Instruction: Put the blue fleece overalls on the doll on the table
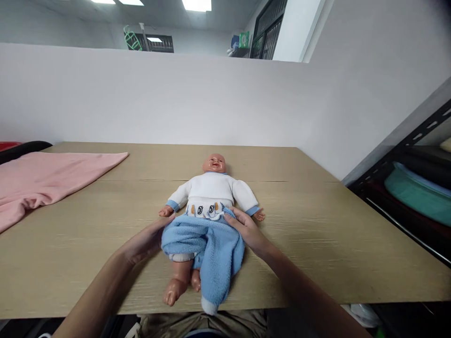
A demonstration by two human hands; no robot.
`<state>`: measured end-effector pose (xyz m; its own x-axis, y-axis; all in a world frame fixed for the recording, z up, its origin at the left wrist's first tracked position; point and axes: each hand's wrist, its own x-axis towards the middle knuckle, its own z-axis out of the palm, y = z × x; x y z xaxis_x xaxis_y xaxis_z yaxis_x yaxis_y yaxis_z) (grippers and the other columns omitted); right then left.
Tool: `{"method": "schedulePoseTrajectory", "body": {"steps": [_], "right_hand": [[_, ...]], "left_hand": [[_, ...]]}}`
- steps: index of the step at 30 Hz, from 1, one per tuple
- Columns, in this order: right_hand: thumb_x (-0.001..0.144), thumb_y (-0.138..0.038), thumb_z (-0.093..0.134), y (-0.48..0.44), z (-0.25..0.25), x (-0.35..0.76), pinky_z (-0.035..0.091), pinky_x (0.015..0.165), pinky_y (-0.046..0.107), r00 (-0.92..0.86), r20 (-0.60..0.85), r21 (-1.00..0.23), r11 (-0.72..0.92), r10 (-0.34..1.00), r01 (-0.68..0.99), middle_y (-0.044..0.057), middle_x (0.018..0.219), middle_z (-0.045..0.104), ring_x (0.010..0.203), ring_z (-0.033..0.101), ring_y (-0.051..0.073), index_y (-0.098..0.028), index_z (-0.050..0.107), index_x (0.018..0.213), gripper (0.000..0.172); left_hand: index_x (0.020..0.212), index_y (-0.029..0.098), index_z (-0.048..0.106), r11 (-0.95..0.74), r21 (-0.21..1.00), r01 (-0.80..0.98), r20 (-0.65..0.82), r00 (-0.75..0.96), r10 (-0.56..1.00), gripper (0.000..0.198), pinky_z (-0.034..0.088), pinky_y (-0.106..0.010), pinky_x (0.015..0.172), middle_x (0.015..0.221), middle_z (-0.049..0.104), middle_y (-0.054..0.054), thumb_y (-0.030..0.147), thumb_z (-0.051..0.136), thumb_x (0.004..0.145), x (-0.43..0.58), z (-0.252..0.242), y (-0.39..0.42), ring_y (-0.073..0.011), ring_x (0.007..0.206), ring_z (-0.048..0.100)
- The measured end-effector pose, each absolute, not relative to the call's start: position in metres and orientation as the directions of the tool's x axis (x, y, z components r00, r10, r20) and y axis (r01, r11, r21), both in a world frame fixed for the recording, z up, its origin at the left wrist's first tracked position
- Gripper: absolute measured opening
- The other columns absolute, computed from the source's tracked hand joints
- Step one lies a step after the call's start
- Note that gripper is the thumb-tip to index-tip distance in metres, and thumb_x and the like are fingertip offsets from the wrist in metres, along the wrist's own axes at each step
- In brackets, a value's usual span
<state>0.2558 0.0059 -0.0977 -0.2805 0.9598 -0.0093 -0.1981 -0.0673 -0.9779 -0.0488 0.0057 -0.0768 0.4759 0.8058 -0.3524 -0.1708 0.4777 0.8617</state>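
Fingers of the left hand [150,239] lie flat and close together against the waist of the blue trousers [204,249], at the 9 o'clock side of the doll [207,206]; whether they pinch the fabric or only press on it cannot be told. The right hand [246,230] mirrors it at the 3 o'clock side, its fingers curled onto the waistband just below the hem of the white top [211,190], the thumb tucked out of sight, so its hold cannot be told either.

The trousers sit bunched over the doll's hips (one leg of fabric hangs long and empty toward 6 o'clock, reaching the near table edge), while two bare legs show beside it, feet pointing toward the person. The doll lies on its back in the middle of the wooden table [317,244], head toward 12 o'clock, arms spread, each small hand close to one of the person's hands.

Farther out, a pink cloth [45,180] is spread at 10 o'clock on the table. At 3 o'clock, off the table, a dark metal shelf [405,178] holds a teal basin [419,192]. A white partition wall [176,98] stands at 12 o'clock.
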Motion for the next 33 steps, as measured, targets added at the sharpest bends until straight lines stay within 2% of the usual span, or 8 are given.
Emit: {"method": "schedulePoseTrajectory", "body": {"steps": [4,10,14,17,21,25,31,33], "right_hand": [[0.082,-0.060,0.089,0.005,-0.100,0.255,0.051,0.084,0.025,-0.241,-0.007,-0.970,-0.065,0.970,-0.233,-0.002,0.097,0.072,0.089,0.063,0.014,-0.022,0.074,0.102,0.046],[0.087,-0.051,0.088,0.000,-0.103,0.259,0.050,0.085,0.025,-0.245,-0.003,-0.958,-0.073,0.969,-0.279,-0.002,0.097,0.069,0.089,0.061,0.015,-0.024,0.074,0.102,0.034],[0.080,-0.055,0.091,-0.004,-0.095,0.265,0.053,0.096,0.029,-0.340,-0.021,-0.918,-0.153,0.940,-0.367,0.003,0.111,0.075,0.103,0.067,0.019,-0.023,0.076,0.119,0.053],[0.076,-0.053,0.096,-0.007,-0.087,0.269,0.054,0.100,0.029,-0.421,-0.034,-0.902,-0.209,0.906,-0.376,0.005,0.121,0.076,0.110,0.069,0.019,-0.024,0.072,0.132,0.067],[0.090,-0.052,0.086,-0.004,-0.081,0.277,0.052,0.100,0.024,-0.480,-0.015,-0.959,-0.148,0.877,-0.241,0.001,0.121,0.075,0.108,0.068,0.014,-0.026,0.073,0.129,0.048],[0.091,-0.062,0.081,0.000,-0.076,0.291,0.052,0.077,0.023,-0.635,-0.114,-0.986,-0.164,0.764,-0.019,0.000,0.093,0.073,0.080,0.064,0.012,-0.017,0.077,0.107,0.048],[0.084,-0.061,0.088,-0.002,-0.071,0.299,0.053,0.099,0.030,-0.540,0.042,-0.960,-0.116,0.840,-0.256,0.006,0.120,0.076,0.107,0.069,0.018,-0.022,0.072,0.131,0.063],[0.081,-0.059,0.091,-0.005,-0.063,0.298,0.053,0.102,0.033,-0.602,0.000,-0.966,-0.155,0.799,-0.206,0.007,0.125,0.074,0.112,0.069,0.021,-0.022,0.068,0.135,0.069]], "left_hand": [[0.137,0.015,0.070,0.415,0.901,-0.128,-0.284,0.549,0.786,0.056,0.041,-0.052,0.125,0.141,0.074,-0.018,0.055,0.068,0.098,-0.055,-0.078,0.011,-0.0389,0.138,0.065],[0.121,0.022,0.063,-0.053,0.926,0.374,-0.078,0.326,0.942,0.049,0.046,-0.051,0.116,0.127,0.069,-0.010,0.067,0.059,0.101,-0.063,-0.053,0.013,-0.0344,0.130,0.059],[0.141,0.028,0.055,-0.252,0.871,0.422,0.040,0.452,0.891,0.051,0.047,-0.042,0.113,0.147,0.060,-0.009,0.063,0.059,0.104,-0.037,-0.021,0.018,-0.0303,0.135,0.056],[0.141,0.026,0.059,-0.368,0.790,0.490,-0.038,0.638,0.770,0.059,0.050,-0.038,0.106,0.140,0.064,-0.007,0.061,0.075,0.095,-0.008,-0.001,0.032,-0.0294,0.124,0.060],[0.115,0.019,0.066,-0.301,0.896,0.327,-0.122,0.832,0.541,0.043,0.052,-0.033,0.097,0.109,0.070,-0.003,0.058,0.070,0.098,0.015,0.003,0.060,-0.0233,0.104,0.064],[0.115,0.018,0.066,-0.231,0.939,0.254,-0.101,0.847,0.522,0.048,0.052,-0.031,0.099,0.113,0.070,-0.004,0.062,0.071,0.097,0.022,-0.009,0.081,-0.0230,0.108,0.063],[0.103,0.018,0.073,-0.202,0.943,0.263,-0.232,0.958,0.167,0.060,0.057,-0.028,0.081,0.097,0.078,-0.001,0.057,0.100,0.066,0.024,-0.015,0.094,-0.0237,0.091,0.069],[0.096,0.018,0.074,-0.183,0.942,0.282,-0.271,0.959,0.083,0.052,0.059,-0.028,0.080,0.090,0.079,0.000,0.054,0.099,0.069,0.023,-0.017,0.096,-0.0229,0.085,0.070]]}}
